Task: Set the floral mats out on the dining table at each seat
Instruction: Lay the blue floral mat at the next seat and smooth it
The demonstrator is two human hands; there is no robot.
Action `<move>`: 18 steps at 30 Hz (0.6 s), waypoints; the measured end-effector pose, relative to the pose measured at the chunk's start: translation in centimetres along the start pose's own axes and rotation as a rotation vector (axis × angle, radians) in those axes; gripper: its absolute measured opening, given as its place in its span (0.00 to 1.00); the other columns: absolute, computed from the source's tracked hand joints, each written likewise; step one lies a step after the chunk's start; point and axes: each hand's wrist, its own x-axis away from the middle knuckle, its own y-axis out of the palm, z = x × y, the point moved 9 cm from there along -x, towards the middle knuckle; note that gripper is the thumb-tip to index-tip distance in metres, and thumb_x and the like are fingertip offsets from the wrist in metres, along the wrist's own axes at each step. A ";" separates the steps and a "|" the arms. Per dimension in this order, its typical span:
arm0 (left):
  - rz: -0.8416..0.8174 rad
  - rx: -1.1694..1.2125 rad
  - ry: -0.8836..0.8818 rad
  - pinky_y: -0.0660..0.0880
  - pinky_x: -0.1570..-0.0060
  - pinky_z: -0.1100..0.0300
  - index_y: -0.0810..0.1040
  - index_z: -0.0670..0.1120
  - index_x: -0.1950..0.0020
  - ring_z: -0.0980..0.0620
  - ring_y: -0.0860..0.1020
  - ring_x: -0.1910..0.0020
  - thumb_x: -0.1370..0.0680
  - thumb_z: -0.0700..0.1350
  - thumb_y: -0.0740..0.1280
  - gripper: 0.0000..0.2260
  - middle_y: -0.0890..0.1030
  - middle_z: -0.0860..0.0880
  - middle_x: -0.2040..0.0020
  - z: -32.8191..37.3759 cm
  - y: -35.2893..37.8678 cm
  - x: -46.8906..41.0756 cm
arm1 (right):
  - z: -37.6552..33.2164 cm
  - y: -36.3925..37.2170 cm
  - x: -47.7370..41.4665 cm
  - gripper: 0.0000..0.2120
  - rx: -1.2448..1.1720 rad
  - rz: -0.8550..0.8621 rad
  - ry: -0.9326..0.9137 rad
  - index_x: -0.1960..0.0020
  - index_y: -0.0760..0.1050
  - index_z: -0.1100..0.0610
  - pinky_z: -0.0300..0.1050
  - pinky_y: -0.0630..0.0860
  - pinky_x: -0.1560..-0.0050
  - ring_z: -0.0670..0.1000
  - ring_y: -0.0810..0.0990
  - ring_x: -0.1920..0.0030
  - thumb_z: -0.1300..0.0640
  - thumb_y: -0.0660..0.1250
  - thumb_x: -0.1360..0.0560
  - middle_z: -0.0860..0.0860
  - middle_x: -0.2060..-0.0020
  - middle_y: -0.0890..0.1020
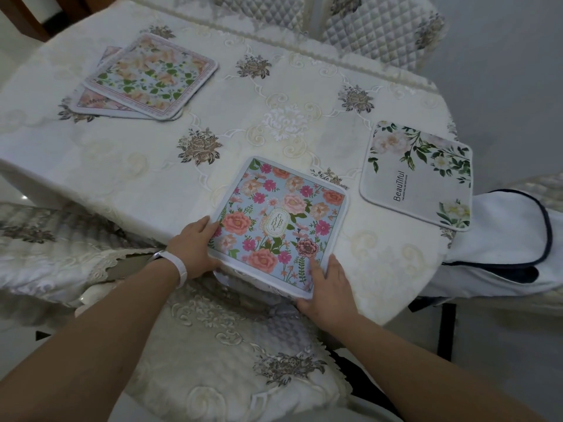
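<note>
A blue floral mat (278, 223) with pink and peach roses lies at the near edge of the dining table (146, 166), its near corner hanging over the edge. My left hand (195, 248) grips its left edge, thumb on top. My right hand (330, 287) holds its near right corner, fingers on top. A white mat (417, 175) printed with green leaves and the word "Beautiful" lies flat at the right end. A stack of floral mats (149, 77) rests at the far left, the top one turned askew.
A cream embroidered cloth covers the table. A cushioned chair seat (231, 354) is right below my arms. Quilted chair backs (374, 28) stand at the far side. A white cloth with dark piping (502, 239) drapes over a chair at the right.
</note>
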 end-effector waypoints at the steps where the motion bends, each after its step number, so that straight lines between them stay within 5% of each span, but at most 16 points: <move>1: 0.000 0.030 -0.016 0.60 0.27 0.48 0.54 0.51 0.22 0.45 0.55 0.24 0.31 0.61 0.72 0.44 0.53 0.47 0.21 0.0 0.1 0.3 | 0.0 -0.1 0.1 0.45 -0.006 -0.003 -0.001 0.20 0.45 0.49 0.55 0.48 0.22 0.60 0.44 0.20 0.39 0.67 0.27 0.61 0.20 0.43; 4: 0.000 0.107 -0.039 0.59 0.27 0.46 0.57 0.52 0.23 0.44 0.57 0.24 0.31 0.58 0.72 0.41 0.55 0.46 0.21 0.2 0.2 1.4 | 0.3 -0.5 0.5 0.43 -0.026 -0.008 0.007 0.21 0.51 0.49 0.54 0.55 0.22 0.60 0.50 0.21 0.38 0.67 0.28 0.59 0.21 0.50; 8: 0.164 0.257 0.014 0.65 0.31 0.52 0.69 0.47 0.28 0.44 0.67 0.30 0.26 0.49 0.69 0.26 0.67 0.44 0.27 1.4 -2.5 3.5 | 0.4 -2.9 0.6 0.25 -0.029 0.070 -0.012 0.29 0.67 0.52 0.48 0.71 0.38 0.54 0.71 0.36 0.44 0.63 0.23 0.53 0.35 0.70; 13: 0.380 0.298 0.067 0.69 0.37 0.53 0.74 0.46 0.34 0.46 0.73 0.37 0.23 0.47 0.67 0.18 0.76 0.47 0.36 3.5 -7.8 7.0 | -1.9 -8.8 0.1 0.20 -0.011 0.168 -0.127 0.32 0.70 0.55 0.49 0.74 0.41 0.55 0.74 0.39 0.48 0.60 0.20 0.53 0.38 0.75; 18: 0.492 0.194 -0.005 0.70 0.37 0.50 0.76 0.45 0.35 0.44 0.73 0.37 0.24 0.52 0.66 0.20 0.77 0.46 0.36 4.8 -10.7 11.7 | -8.9 -13.7 1.2 0.19 0.062 0.200 -0.485 0.32 0.73 0.55 0.50 0.73 0.39 0.54 0.74 0.38 0.50 0.59 0.20 0.52 0.35 0.75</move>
